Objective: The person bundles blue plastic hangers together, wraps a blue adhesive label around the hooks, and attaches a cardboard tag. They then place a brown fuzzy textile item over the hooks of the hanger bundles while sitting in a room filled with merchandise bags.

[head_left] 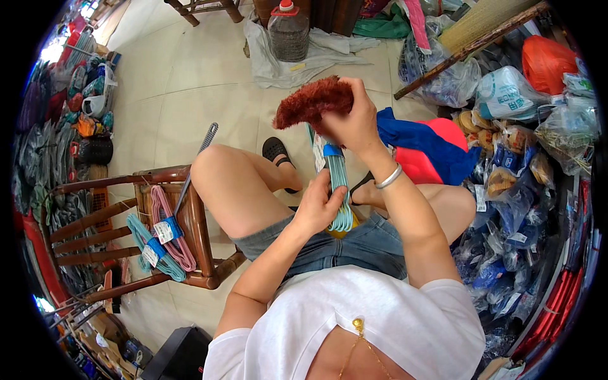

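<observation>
Head view looks down on a pale tiled floor (171, 69) crowded at its edges with goods. A person sits with bare knees raised, in denim shorts and a white shirt. To the left stands a dark wooden chair (196, 234); on its seat lie a pink bundle of hangers (170, 229) and a teal bundle of hangers (152, 250), each wrapped with a blue band and a small white tag. A clear plastic jug with a red cap (289, 28) stands on a grey cloth (297, 60) at the top. Along the right side are heaps of clear and blue plastic packets (506, 190), an orange bag (544, 60) and a blue and red cloth (430, 142).

Raised above the knees, the right hand (354, 120) has its fingers closed around the base of a reddish-brown fluffy duster (313, 101), whose head points left. A silver bangle (389, 177) circles that wrist. Lower down, over the lap, the left hand (320, 206) has its fingers wrapped on a light blue bundle of hangers (340, 190) with a blue band, which hangs upright between the two hands.
</observation>
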The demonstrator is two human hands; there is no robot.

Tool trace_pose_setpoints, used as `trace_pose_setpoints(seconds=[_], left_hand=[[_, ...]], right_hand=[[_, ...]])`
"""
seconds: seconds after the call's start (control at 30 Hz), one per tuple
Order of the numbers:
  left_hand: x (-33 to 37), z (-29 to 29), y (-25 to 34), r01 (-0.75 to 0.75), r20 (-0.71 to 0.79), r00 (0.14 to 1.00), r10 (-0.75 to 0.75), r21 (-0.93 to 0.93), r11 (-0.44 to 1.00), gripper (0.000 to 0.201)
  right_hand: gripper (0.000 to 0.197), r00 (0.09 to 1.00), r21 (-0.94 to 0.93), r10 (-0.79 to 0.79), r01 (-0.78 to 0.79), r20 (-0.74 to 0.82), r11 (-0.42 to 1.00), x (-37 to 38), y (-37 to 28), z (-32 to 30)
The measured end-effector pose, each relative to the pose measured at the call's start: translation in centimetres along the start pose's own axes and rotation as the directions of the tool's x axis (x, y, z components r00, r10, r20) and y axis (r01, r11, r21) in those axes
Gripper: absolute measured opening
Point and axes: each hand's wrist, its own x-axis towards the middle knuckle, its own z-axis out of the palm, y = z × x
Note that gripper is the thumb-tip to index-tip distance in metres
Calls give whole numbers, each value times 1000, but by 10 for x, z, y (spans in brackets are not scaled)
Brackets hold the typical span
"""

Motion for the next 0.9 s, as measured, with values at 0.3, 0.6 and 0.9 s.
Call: trace_pose_setpoints(seconds=[0.3, 0.6, 0.9], left_hand=[[-18, -16, -29, -101, 17, 995, 100, 295, 950, 18], [-14, -34, -37, 81, 81, 995, -56, -340, 937, 18], [-5, -28, -30, 15, 54, 999, -5, -185, 983, 12]], right_hand=[[25, 858, 615, 310, -511, 410, 601, 31, 33, -17], [58, 845, 854, 292, -501, 448, 140, 15, 57, -65], [48, 959, 307, -20, -71, 283, 949, -2, -27, -99]])
